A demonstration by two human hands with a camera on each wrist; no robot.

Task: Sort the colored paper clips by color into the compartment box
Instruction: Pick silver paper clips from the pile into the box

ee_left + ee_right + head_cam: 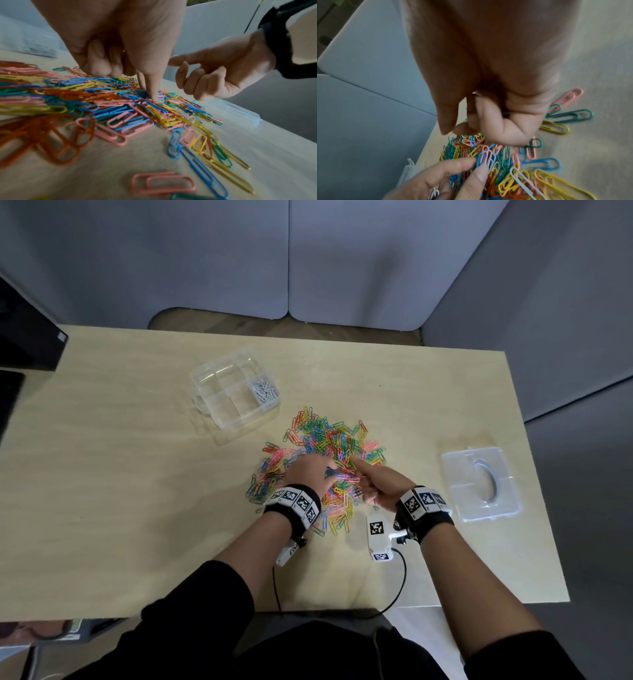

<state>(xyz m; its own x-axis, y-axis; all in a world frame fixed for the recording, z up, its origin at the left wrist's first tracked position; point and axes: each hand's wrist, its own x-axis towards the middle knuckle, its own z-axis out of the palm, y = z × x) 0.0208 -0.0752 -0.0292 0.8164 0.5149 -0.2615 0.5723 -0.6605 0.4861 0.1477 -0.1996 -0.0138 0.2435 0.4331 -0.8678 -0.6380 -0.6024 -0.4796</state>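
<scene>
Left hand presses a pinching grip into the mixed clip pile directly beneath, while right hand holds white clips curled in; interlocked neighbours risk lifting together, contaminating the compartment box.

pale wooden table, grey partition panels, black cable

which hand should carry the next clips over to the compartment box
Left, probably. The left hand sits on the side of the paper clip pile nearer the compartment box, at the far left; the right hand would have to cross over.
</scene>
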